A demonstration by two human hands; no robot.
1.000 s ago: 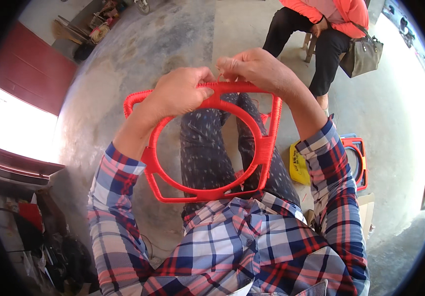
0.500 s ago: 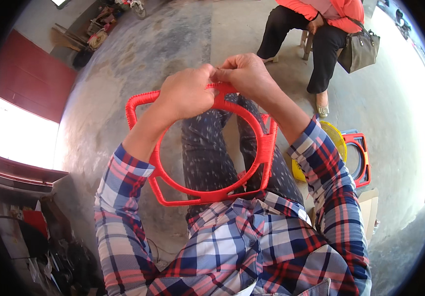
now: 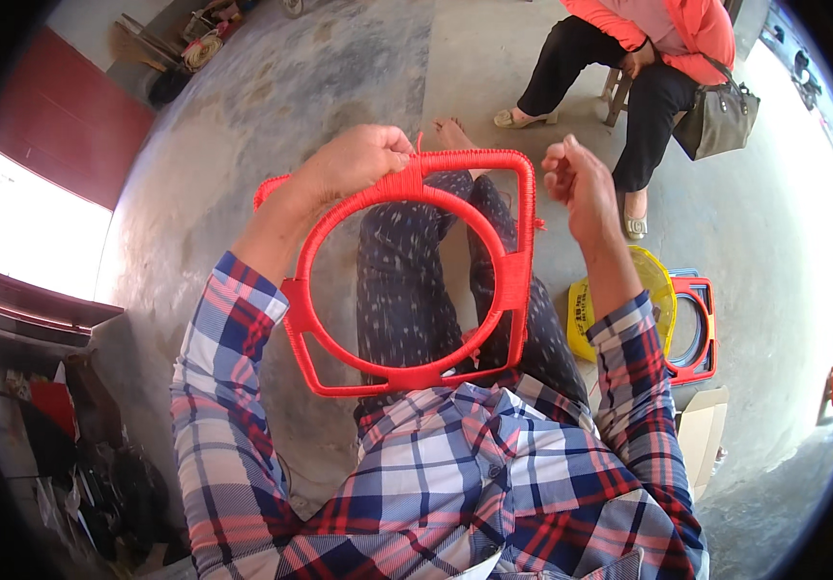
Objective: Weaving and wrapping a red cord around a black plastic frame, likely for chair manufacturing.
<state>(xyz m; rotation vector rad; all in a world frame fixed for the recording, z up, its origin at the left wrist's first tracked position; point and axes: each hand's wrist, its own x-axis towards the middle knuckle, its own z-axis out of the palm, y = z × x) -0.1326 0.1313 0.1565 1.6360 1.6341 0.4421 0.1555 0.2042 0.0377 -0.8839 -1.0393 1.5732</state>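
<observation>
A red frame (image 3: 511, 280), a rounded square with a ring set inside it, rests upright or tilted over my lap. Red cord is wound closely around its bars and joints. My left hand (image 3: 359, 162) grips the top bar, thumb and fingers pinched near the upper joint. Beside those fingertips a short tail of red cord (image 3: 420, 142) sticks up. My right hand (image 3: 583, 193) is raised off the frame, to the right of its upper corner. Its fingers are curled in; anything between them is too small to make out. Red strands hang at the frame's right side.
By my right forearm stands a yellow round container (image 3: 583, 324), next to stacked red and grey frames (image 3: 709, 329). A cardboard piece (image 3: 702, 430) lies nearer. Ahead, a person (image 3: 663, 106) sits with a grey handbag (image 3: 721, 121). Clutter (image 3: 117, 483) fills the lower left.
My right hand has left the top bar and moved right, away from my left hand. The cord tail now shows standing up. My left hand keeps its grip on the frame.
</observation>
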